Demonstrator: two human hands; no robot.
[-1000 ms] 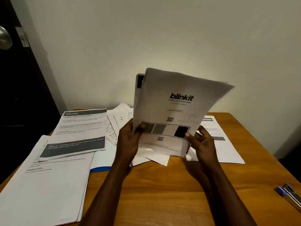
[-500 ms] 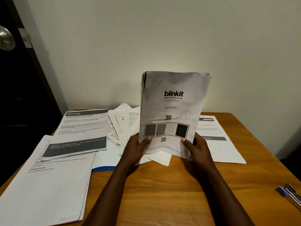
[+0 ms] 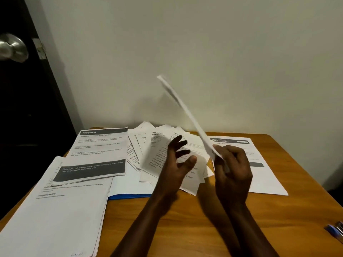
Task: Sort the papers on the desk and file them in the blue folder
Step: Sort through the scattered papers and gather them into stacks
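Now the left hand [image 3: 176, 162] opens off the sheaf [image 3: 204, 140], the right hand [image 3: 232, 171] alone pinching it beyond the blue folder [image 3: 130, 196], likely for piling.

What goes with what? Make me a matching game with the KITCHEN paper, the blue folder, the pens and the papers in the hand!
Things:
1. KITCHEN sheet
2. blue folder
3. pens
4. held papers

Places:
A. at the right edge of the desk
B. pinched in the right hand, raised edge-on
C. under loose papers, only an edge showing
D. lying on the big left stack

Pairs: 1-D, 2-C, 3-A, 4-B
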